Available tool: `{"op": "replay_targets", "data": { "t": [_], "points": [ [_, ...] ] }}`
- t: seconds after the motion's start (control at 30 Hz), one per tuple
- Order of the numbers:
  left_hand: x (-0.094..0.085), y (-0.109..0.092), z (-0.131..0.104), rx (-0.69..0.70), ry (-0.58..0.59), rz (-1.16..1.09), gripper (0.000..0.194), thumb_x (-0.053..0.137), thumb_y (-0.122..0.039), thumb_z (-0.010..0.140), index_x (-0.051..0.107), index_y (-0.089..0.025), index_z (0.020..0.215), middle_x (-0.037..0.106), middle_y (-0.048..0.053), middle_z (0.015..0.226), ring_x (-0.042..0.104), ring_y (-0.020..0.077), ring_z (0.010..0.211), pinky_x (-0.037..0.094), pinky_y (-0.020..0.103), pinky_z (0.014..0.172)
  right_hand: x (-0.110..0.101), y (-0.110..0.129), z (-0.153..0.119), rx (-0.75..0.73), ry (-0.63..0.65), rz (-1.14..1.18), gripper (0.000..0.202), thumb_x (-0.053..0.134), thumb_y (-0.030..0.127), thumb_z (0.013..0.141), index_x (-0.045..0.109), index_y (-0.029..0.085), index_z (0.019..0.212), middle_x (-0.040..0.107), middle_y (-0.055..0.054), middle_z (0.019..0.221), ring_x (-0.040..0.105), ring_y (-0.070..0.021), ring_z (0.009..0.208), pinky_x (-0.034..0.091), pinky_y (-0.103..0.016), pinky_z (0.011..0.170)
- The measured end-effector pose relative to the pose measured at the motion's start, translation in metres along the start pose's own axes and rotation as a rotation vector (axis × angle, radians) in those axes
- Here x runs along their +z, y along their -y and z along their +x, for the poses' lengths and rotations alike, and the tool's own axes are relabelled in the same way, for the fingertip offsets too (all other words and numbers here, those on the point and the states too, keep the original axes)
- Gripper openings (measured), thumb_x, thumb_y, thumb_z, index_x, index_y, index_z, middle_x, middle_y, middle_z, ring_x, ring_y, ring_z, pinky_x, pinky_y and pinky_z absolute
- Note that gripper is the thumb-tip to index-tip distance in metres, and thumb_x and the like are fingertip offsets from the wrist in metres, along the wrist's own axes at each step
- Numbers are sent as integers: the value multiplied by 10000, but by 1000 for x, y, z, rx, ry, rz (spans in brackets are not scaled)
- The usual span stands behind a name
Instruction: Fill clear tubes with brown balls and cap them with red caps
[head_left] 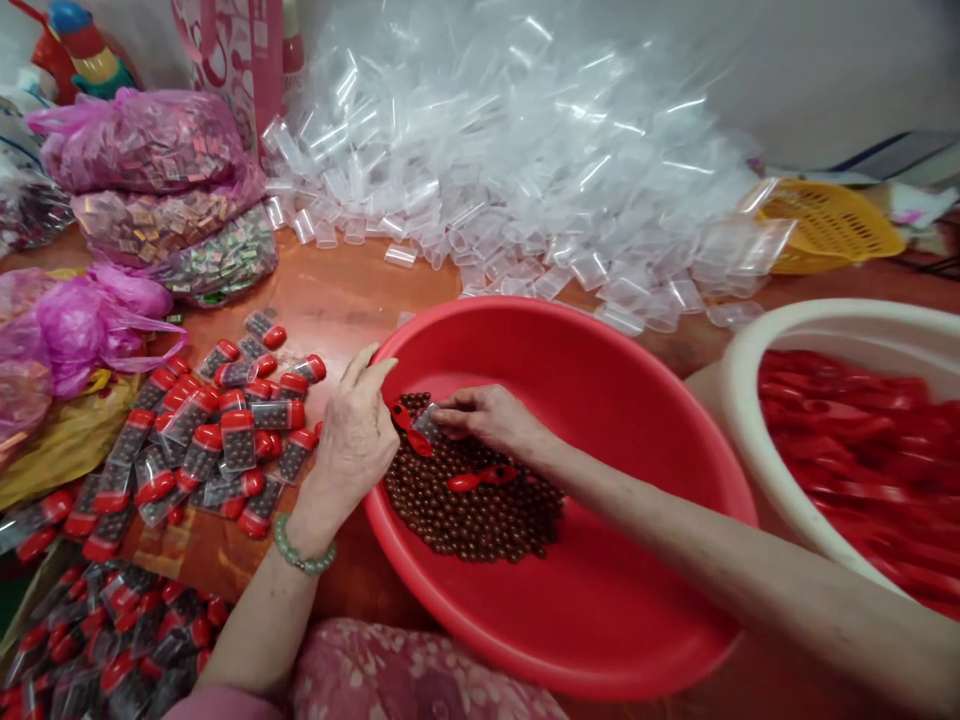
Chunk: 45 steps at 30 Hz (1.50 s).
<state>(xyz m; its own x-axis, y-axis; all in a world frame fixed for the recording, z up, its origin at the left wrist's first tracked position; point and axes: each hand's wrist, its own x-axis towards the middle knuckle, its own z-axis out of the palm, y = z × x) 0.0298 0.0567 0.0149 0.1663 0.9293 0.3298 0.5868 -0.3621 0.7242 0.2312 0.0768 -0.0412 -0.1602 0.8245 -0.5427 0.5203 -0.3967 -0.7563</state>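
Note:
My right hand (pixel 487 418) reaches into a red basin (pixel 637 440) with its fingers pinched on a small clear plastic container (pixel 427 422), just above a heap of brown beads (pixel 465 520). My left hand (pixel 356 425), a green bead bracelet at the wrist, is over the basin's left rim. Its upper fingers are stretched out and I see nothing held in them; part of the hand's underside is hidden. Close beside it is a red plastic cap piece (pixel 416 440). Another red cap piece (pixel 480 478) lies on the beads.
Filled containers with red caps (pixel 238 440) lie left of the basin, more (pixel 112 640) below. Clear empty containers (pixel 510 180) are heaped behind. A white tub (pixel 739 390) of red parts stands right, a yellow basket (pixel 832 225) behind it. Pink bags (pixel 150 140) are back left.

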Motion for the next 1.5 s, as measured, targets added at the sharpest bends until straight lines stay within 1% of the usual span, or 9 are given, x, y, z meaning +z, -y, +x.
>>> {"op": "replay_targets", "data": {
  "t": [0.2, 0.53, 0.73, 0.83, 0.97, 1.1, 1.2, 1.3, 1.5],
  "points": [
    [0, -4, 0, -21, 26, 20, 423, 350, -2, 831, 585, -107, 1166, 594, 167, 1246, 586, 224, 1152, 502, 409, 995, 17, 3, -22, 152, 247, 50, 248, 755, 390, 675, 642, 170, 680, 575, 20, 480, 516, -91, 424, 439, -199, 418],
    [2, -6, 1, -31, 44, 80, 396, 348, -9, 853, 587, -116, 1150, 609, 142, 1208, 601, 206, 1093, 498, 410, 981, 24, -5, -40, 268, 579, 264, 340, 747, 444, 632, 556, 164, 595, 446, 73, 350, 272, -25, 284, 159, -164, 299],
    [-10, -10, -10, 140, -118, 15, 278, 423, -94, 918, 596, -102, 1136, 628, 147, 1234, 544, 223, 1240, 433, 443, 1080, 21, -8, -37, 194, 675, 459, 394, 738, 498, 652, 551, 152, 644, 464, 67, 432, 313, -29, 328, 177, -168, 320],
    [-26, -20, -23, 267, 77, -184, 392, 530, -279, 929, 521, -96, 1276, 600, 174, 1303, 514, 237, 1290, 425, 432, 1099, 14, -1, -36, 101, 656, 542, 419, 719, 531, 688, 541, 152, 661, 480, 56, 464, 330, -31, 343, 213, -173, 335],
    [-35, -33, -32, 225, 372, -179, 679, 676, -349, 833, 418, -58, 1390, 497, 227, 1413, 433, 290, 1362, 402, 454, 1119, 11, 13, -42, -26, 604, 630, 424, 703, 540, 719, 531, 155, 675, 481, 51, 489, 341, -32, 363, 225, -175, 350],
    [-31, -47, -26, 78, 473, -383, 341, 601, -178, 878, 618, -160, 1218, 616, 119, 1316, 541, 226, 1269, 429, 385, 1093, 16, 22, -57, -106, 590, 640, 468, 695, 592, 707, 534, 155, 663, 438, 66, 442, 312, -29, 329, 227, -179, 343],
    [-29, -55, -26, -128, 508, -654, 126, 622, -183, 868, 712, -164, 955, 694, 79, 1189, 643, 196, 1112, 484, 309, 1001, 14, 27, -72, -151, 587, 586, 508, 671, 638, 716, 578, 139, 681, 464, 53, 451, 332, -34, 332, 245, -182, 346],
    [-29, -59, -30, -224, 464, -700, 137, 617, -198, 869, 697, -155, 973, 715, 74, 1103, 673, 172, 960, 510, 283, 894, 2, 32, -85, -200, 542, 515, 468, 643, 593, 790, 614, 130, 724, 522, 30, 528, 419, -45, 421, 312, -174, 411],
    [-27, -65, -39, -266, 421, -664, 152, 620, -209, 856, 689, -149, 977, 727, 55, 952, 656, 148, 886, 491, 246, 823, -17, 36, -100, -424, 91, 214, 323, 582, 479, 882, 656, 165, 881, 613, -16, 753, 554, -112, 675, 453, -223, 615]
  ]
}}
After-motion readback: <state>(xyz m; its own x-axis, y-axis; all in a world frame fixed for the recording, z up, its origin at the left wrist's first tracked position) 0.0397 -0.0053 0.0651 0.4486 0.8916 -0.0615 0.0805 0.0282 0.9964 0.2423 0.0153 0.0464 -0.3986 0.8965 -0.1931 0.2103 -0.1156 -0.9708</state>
